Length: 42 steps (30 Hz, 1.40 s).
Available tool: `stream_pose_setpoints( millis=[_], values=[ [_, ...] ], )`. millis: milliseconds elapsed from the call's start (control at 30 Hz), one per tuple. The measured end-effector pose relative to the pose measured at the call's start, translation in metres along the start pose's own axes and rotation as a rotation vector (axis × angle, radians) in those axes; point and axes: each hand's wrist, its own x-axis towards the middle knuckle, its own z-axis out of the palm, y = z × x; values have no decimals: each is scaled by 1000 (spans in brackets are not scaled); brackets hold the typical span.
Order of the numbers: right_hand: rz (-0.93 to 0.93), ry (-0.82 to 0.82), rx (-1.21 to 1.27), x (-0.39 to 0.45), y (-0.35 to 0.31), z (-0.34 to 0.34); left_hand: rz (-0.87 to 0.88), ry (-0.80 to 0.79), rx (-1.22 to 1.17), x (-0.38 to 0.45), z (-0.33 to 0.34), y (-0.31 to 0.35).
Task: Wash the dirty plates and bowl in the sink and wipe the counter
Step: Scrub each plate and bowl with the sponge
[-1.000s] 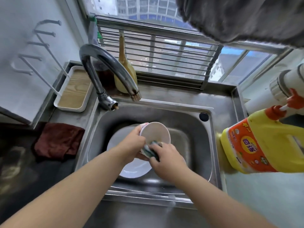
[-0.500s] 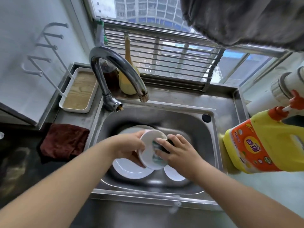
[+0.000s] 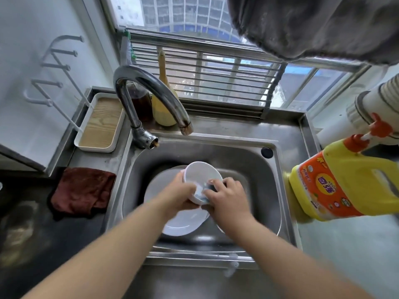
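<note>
Now we scrub the bowl over the sink.

Our left hand (image 3: 183, 194) grips the white ceramic bowl (image 3: 201, 180) by its near rim, tilted so its mouth opens toward our right hand (image 3: 226, 198), whose fingers (image 3: 218, 183) curl on a dark sponge (image 3: 208, 188) pressed inside it. Below, smooth white plates (image 3: 183, 221) lie in the steel sink (image 3: 259, 169); the maroon cloth (image 3: 83, 189) waits on the bench at left.

Both bare forearms reach forward and down from the bottom edge, converging at the middle. The left hand (image 3: 181, 196) curls its fingers round the bowl (image 3: 203, 180), thumb on the near rim. The right hand (image 3: 226, 198) presses a sponge (image 3: 208, 189) inside it, fingers bent, knuckles up
</note>
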Motion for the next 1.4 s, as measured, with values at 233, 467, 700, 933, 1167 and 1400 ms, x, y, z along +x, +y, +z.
stream_pose_setpoints(
  millis=[233, 467, 700, 933, 1167, 1400],
  values=[
    [-186, -52, -107, -29, 21, 2, -49, -54, 287, 0, 6, -4],
    [-127, -2, 41, -34, 3, 11, -221, -153, 417, 4, -8, 14],
    [154, -31, 62, -11, -10, 2, 110, 33, 21, 2, 23, -13],
    [-150, 46, -85, -16, 23, 2, -53, -119, 119, 3, -3, 6],
    [-309, 48, -109, -21, 30, 6, -130, -215, 152, 11, -9, 2],
    [-147, 74, -5, -15, 13, 10, -54, -117, 81, 11, -2, -5]
  ],
)
